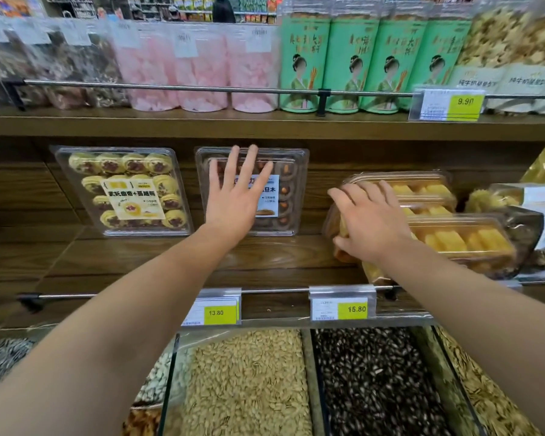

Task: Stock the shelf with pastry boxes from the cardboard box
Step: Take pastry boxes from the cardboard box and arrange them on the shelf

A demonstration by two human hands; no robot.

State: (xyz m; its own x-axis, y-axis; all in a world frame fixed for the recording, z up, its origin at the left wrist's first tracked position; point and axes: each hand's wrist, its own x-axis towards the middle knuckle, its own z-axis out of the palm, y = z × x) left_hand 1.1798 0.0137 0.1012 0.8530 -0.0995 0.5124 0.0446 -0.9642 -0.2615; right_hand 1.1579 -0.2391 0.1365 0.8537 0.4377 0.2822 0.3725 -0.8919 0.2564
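On the middle wooden shelf point(170, 262), two clear pastry boxes already stand upright against the back panel: a box of yellow jam-topped pastries point(123, 190) to the left and a box of brown nut-topped pastries point(283, 196) just beside it. Further right sits a stack of clear boxes of yellow pastries point(453, 228), lying flat and a little askew. The cardboard box named in the task is not in view, so how many boxes remain to be shelved cannot be told; judging from the bare stretch of shelf in front of the standing boxes, stocking looks partly done, with room left for more. The left hand point(236, 199) is spread flat, fingers straight and fanned, its palm and fingertips over the face of the brown pastry box, apparently pressing it back or steadying it upright; it holds nothing. The right hand point(368, 221) lies palm-down on the left end of the yellow stack, fingers gently bent over the top box and thumb down the near side; whether this grip actually clamps the box or only rests and nudges it is not clear from this angle. Below the shelf rail hang yellow price tags point(216, 313), and under them are bins of seeds point(249, 382).
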